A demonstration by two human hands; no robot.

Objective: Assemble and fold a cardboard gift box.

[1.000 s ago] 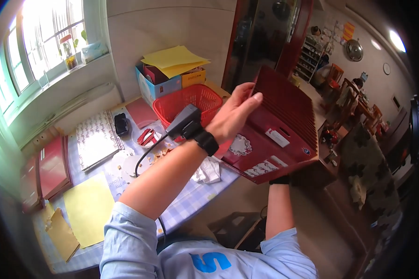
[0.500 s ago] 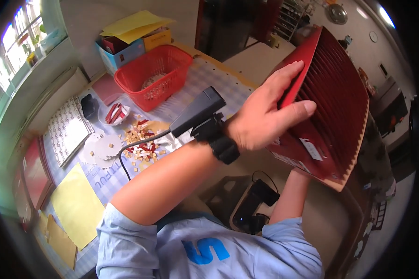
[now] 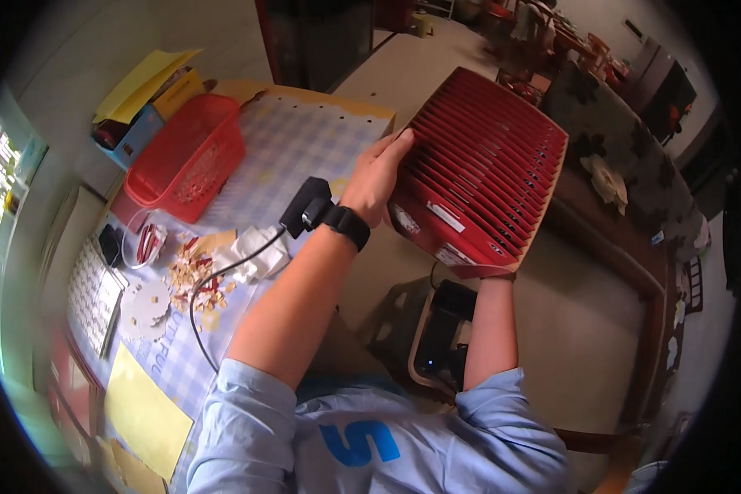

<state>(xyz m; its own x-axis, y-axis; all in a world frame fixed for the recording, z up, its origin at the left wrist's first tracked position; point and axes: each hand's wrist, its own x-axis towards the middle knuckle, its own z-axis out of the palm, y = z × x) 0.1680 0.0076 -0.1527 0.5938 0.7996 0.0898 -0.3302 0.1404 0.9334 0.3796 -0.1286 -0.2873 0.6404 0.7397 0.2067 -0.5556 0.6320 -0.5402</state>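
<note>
Off the right side of the counter (image 3: 305,152), I see the red pleated bundle (image 3: 486,160) held up, slats slanting from upper left to lower right; I can't judge its long axis. My left hand (image 3: 375,181), the visible one, is part-closed and holding its left edge, while my right hand hides under its near end, grip unreadable; pale labels (image 3: 445,216) dot the near face.

head view | worn on head | faces steeply down, forward | close above forearms (image 3: 281,305) | wide fisheye
</note>
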